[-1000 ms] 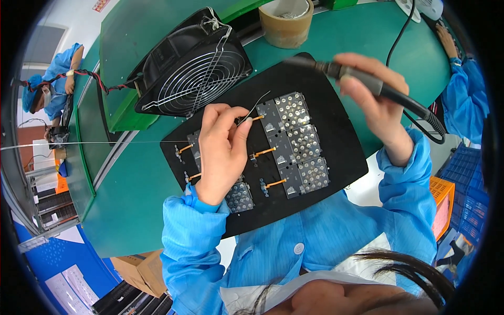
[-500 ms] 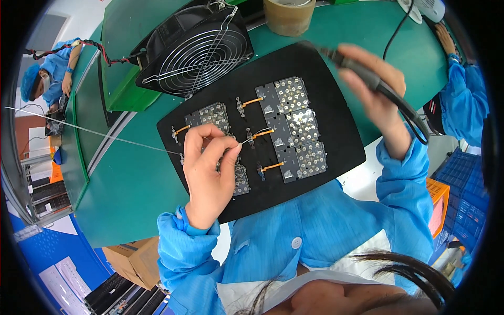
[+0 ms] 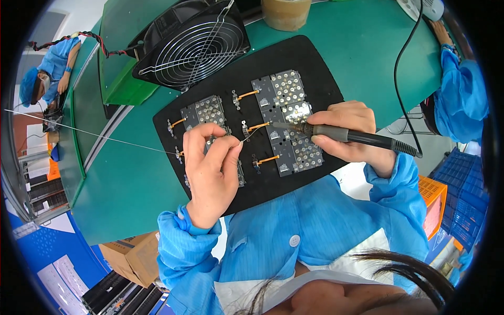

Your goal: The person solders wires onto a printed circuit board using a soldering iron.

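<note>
My left hand (image 3: 211, 170) pinches a thin length of solder wire (image 3: 121, 144), whose long tail runs off to the far left. The wire's short end reaches the orange flex strip (image 3: 259, 127) of the middle board in the right-hand column. In my right hand (image 3: 350, 131) is a soldering iron (image 3: 341, 134), its tip pointing left and meeting that strip near the board's edge. Dark circuit boards (image 3: 287, 91) with round metal dots lie in two columns on a black mat (image 3: 321, 68). The left column is partly hidden behind my left hand.
A black fan with a wire guard (image 3: 197, 50) stands at the mat's upper left. Behind the mat is a roll of tape (image 3: 285, 14). The iron's cord (image 3: 397, 79) loops at the right. Co-workers' arms (image 3: 462, 100) show at right and far left.
My right hand has brought the soldering iron down and left from above the mat's upper right corner to the middle board's strip. My left hand stays nearly in place with the wire.
</note>
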Tool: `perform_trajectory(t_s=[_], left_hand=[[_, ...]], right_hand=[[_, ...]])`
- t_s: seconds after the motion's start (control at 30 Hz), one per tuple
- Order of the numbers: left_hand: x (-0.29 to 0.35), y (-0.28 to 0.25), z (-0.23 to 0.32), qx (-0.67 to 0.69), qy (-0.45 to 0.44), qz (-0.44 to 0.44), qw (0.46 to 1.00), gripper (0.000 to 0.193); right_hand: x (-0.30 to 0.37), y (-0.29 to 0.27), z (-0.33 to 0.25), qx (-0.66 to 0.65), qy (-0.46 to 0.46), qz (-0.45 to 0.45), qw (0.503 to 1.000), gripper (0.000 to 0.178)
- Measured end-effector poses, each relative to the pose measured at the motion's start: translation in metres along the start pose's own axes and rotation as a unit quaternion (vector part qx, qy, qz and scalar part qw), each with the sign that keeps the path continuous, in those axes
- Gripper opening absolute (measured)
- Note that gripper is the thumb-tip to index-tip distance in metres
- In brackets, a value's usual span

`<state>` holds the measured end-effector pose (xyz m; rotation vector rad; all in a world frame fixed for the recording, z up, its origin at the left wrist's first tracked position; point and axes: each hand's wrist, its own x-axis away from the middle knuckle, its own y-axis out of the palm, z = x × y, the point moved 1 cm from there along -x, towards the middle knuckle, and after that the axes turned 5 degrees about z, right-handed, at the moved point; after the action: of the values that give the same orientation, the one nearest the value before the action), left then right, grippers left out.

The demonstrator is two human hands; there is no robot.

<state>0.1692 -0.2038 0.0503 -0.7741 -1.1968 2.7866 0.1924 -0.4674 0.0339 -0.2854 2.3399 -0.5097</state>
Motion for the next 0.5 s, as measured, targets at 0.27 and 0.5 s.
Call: perform_trajectory(t_s=[0.27,0.5], left_hand=[[-0.003,0.004,-0.002,-0.016,0.016,-0.005,1.0,0.014],[-0.009,0.013,-0.004,-0.012,0.044,-0.008,0.999,0.015]], right_hand=[[0.001,0.005,0.002,-0.001,-0.001,0.012,1.0,0.024],[-0.002,0.006,0.003,0.01,0.005,-0.001,1.0,0.024]])
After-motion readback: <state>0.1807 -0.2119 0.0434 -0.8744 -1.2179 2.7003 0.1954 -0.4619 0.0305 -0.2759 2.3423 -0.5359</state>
